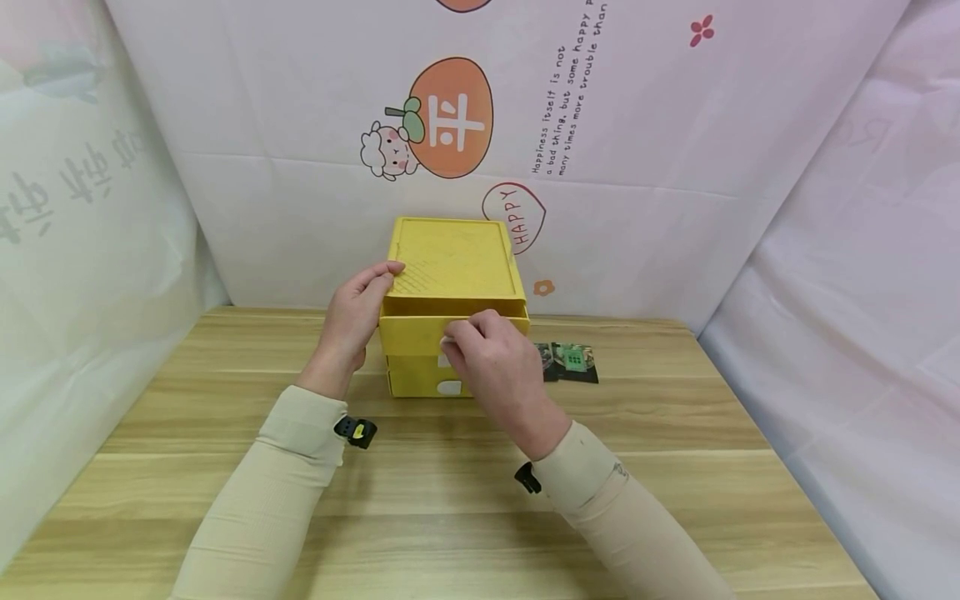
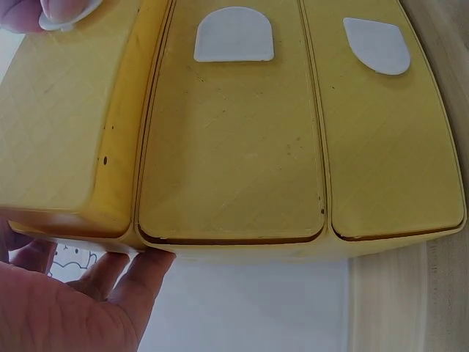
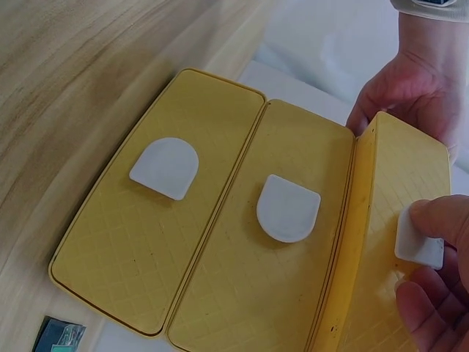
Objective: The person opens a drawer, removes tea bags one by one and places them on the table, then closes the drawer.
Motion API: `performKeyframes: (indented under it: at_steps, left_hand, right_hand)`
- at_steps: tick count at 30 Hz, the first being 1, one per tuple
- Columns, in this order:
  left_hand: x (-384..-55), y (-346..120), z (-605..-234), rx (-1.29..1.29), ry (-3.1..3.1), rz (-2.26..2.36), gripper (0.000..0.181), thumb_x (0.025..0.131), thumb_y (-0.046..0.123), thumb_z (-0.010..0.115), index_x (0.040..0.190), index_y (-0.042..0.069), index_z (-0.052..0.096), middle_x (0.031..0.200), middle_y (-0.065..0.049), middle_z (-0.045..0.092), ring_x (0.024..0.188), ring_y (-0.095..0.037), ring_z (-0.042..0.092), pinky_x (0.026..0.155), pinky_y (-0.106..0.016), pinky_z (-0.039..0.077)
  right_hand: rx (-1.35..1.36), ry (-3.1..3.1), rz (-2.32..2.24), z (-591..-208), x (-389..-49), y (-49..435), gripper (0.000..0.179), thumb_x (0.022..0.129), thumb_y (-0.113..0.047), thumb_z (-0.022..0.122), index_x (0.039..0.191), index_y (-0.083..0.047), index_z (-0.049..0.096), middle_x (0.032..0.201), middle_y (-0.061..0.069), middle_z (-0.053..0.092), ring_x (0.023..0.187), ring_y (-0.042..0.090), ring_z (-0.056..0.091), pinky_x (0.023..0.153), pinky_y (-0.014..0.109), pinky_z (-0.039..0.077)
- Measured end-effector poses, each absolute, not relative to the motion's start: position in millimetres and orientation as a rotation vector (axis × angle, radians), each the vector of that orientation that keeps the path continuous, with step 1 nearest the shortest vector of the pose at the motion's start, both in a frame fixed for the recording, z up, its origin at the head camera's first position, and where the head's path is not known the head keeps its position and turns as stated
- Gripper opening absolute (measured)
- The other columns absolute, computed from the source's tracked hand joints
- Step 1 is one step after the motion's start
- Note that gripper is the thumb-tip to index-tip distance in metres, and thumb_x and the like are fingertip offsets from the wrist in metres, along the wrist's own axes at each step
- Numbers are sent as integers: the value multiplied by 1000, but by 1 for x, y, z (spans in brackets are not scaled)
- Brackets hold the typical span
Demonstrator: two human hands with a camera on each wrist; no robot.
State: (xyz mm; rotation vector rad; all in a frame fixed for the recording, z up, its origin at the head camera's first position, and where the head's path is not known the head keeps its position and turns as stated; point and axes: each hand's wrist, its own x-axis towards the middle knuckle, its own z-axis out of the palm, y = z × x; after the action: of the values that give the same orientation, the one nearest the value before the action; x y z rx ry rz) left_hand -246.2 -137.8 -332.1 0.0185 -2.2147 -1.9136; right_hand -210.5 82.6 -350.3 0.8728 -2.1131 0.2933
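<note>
A yellow three-drawer cabinet (image 1: pixel 457 254) stands on the table with its top drawer (image 1: pixel 412 335) pulled partway out. My right hand (image 1: pixel 502 367) pinches that drawer's white handle (image 3: pixel 418 240) between thumb and fingers. Against the cabinet's left side, near the upper front corner, rests my left hand (image 1: pixel 352 312), its fingers laid along the side wall. The middle drawer (image 2: pixel 234 147) and the bottom drawer (image 2: pixel 388 147) sit closed, each with a rounded white handle. In the head view only a dark strip of the top drawer's inside shows.
Dark picture cards with green print (image 1: pixel 576 363) lie on the wooden table (image 1: pixel 420 517), right of the cabinet and partly hidden by my right hand. A printed white cloth (image 1: pixel 637 125) hangs close behind, and more white cloth borders both sides.
</note>
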Motion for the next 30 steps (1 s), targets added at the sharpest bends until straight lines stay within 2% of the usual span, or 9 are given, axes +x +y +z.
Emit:
performKeyframes:
  at_steps: [12,22,30]
  left_hand:
    - [-246,-137,-333,28,-2227,-1931,43,110,45,45,140,25,67,159,7,50,148,-18,40,111,-52,40]
    - [-246,-137,-333,26,-2201,-1955,42,109,43,47,140,23,67,158,5,51,148,-18,42,117,-52,40]
    - [-247,-137,-334,27,-2191,-1961,42,109,43,47,140,23,67,158,5,51,147,-17,42,116,-51,41]
  right_hand:
    - [855,-2107,302,-350,-219,80,11,96,-25,77,101,-15,74,93,4,67,75,15,66,62,29,58]
    - [844,-2118,307,-350,-225,78,10,97,-24,77,100,-15,73,92,4,67,76,16,66,62,30,58]
    - [838,-2149,296,-350,-230,77,14,97,-26,77,104,-15,73,95,4,66,79,16,66,65,29,59]
